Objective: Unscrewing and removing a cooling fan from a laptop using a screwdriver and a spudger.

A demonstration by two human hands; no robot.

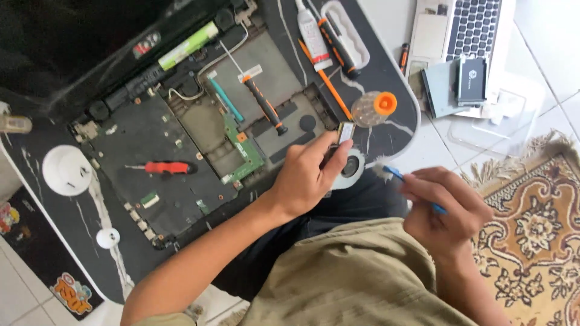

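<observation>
A dark laptop screen (72,42) fills the upper left of the frame, tilted back from the opened base. On its lower edge sit a long pale green label (187,45) and, left of it, a small red and white sticker (147,44). At top centre lies a white tube (314,37) with a printed label. At upper right, a black rectangular package (471,79) rests on a silver laptop. A colourful sticker (74,290) shows at lower left.
</observation>
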